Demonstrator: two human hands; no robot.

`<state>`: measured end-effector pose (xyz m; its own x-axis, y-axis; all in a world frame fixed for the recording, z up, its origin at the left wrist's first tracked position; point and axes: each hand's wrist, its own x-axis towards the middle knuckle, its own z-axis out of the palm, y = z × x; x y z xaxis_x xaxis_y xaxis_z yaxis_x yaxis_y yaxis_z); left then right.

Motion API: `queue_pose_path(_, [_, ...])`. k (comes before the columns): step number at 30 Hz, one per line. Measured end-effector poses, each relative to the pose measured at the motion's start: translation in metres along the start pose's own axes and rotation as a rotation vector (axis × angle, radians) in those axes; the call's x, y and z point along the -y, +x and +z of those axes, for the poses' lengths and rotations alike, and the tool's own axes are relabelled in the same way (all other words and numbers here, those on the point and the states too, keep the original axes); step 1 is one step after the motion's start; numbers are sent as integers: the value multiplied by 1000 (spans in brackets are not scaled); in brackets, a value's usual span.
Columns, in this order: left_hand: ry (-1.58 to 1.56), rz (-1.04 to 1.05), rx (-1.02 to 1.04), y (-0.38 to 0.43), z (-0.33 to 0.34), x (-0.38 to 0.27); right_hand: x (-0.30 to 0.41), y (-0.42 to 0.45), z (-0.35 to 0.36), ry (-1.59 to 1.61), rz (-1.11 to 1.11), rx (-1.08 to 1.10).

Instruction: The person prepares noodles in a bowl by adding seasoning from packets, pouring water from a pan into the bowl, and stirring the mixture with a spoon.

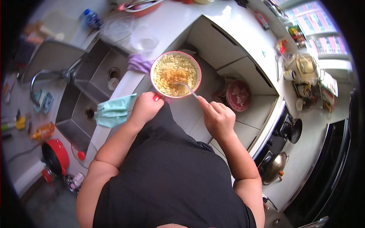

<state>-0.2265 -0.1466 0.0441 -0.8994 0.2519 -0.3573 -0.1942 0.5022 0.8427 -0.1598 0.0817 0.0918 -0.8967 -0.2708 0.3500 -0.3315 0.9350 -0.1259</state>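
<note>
My left hand (146, 107) grips the red handle (156, 97) of a round white bowl (199, 69) with a red rim, held in the air in front of my body. Spiral pasta (174, 64) fills it, with an orange-brown sauce or seasoning over the middle. In my right hand (220, 116) is the handle of a metal utensil (190, 89), probably a spoon or fork. Its head is sunk in the pasta near the centre, so its shape is hidden.
Left of me is a double steel sink (82, 94) with a curved faucet (37, 81); a green cloth (112, 111) and a purple cloth (138, 63) lie on its front edge. A red bin (239, 95) stands on the floor. Pans, including a lidded wok (275, 168), sit on the right-hand stove.
</note>
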Motion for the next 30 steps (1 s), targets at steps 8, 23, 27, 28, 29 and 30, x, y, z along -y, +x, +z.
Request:
queue_pose_path(8, [148,109,157,120,48,-36,-98,16,12,-89,182,-72])
queue_pose_path(23, [176,194,365,256,128,-153,-241,68,19,-122,478,-199])
queue_pose_path(27, [266,184,334,281,160,-171,-262,44,4,-95,434,-143])
queue_pose_path(28, [254,213,320,287,171,-174,-274,52,8,-92,402,-152])
queue_pose_path(29, [241,242,306,292,181,-179,-291,60,12,-88,369,-162])
queue_pose_path(30, [244,241,304,296,189,-189,-312,68,11,-99,383,-136])
